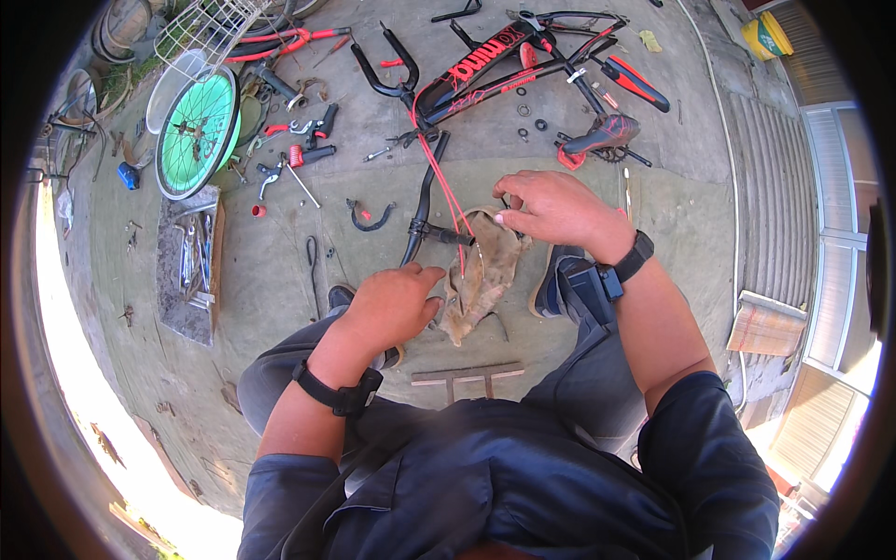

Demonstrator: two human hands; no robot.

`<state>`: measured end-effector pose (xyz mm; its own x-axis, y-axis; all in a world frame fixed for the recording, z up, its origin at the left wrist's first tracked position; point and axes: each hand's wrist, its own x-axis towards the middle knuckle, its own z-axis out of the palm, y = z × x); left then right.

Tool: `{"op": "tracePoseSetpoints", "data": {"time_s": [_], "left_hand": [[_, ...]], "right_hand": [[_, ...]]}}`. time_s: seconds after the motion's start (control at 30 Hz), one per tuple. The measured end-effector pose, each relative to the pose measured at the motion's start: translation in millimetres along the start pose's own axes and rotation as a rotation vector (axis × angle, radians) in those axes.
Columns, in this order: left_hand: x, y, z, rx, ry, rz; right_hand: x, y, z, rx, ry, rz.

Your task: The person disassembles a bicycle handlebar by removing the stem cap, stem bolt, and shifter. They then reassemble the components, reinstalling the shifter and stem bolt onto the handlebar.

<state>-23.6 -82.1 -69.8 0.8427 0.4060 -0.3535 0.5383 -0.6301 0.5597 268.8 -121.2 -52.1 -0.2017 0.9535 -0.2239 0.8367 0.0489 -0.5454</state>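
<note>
A worn tan rag (485,275) lies on the ground between my feet, crumpled and stained. My right hand (560,210) is at its upper end, thumb and fingers pinched on the cloth; a small dark piece shows by the fingertips. Beside the rag's left edge is my left hand (392,303), its fingers loosely bent and the thumb apart, with no held thing visible. A black handlebar (437,173) with its stem lies just beyond that hand. Thin red cables (446,187) run from the bicycle frame (485,70) down over the rag.
A black fork (408,65), saddle (607,133) and red-black mudguard (635,82) lie at the far side. Leftward are a green-rimmed wheel (198,131), a wire basket (201,37) and a metal tray (217,271) of wrenches. A T-shaped bar (467,373) lies near me.
</note>
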Motion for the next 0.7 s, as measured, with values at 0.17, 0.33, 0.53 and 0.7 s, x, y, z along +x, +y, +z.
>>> {"op": "tracePoseSetpoints", "data": {"time_s": [0.17, 0.33, 0.53, 0.7], "left_hand": [[-0.5, -0.6, 0.0, -0.018, 0.003, 0.003], [-0.7, -1.4, 0.6, -0.035, 0.009, 0.005], [-0.7, -2.2, 2.1, -0.011, 0.031, 0.016], [-0.9, -3.3, 3.5, -0.002, 0.03, 0.017]], "right_hand": [[0.7, -1.1, -0.8, 0.012, -0.03, 0.042], [1.0, -2.2, -0.7, 0.017, -0.031, 0.051], [1.3, -0.7, 0.2, 0.028, -0.02, 0.041], [2.0, -0.1, 1.3, 0.034, -0.02, 0.033]]}}
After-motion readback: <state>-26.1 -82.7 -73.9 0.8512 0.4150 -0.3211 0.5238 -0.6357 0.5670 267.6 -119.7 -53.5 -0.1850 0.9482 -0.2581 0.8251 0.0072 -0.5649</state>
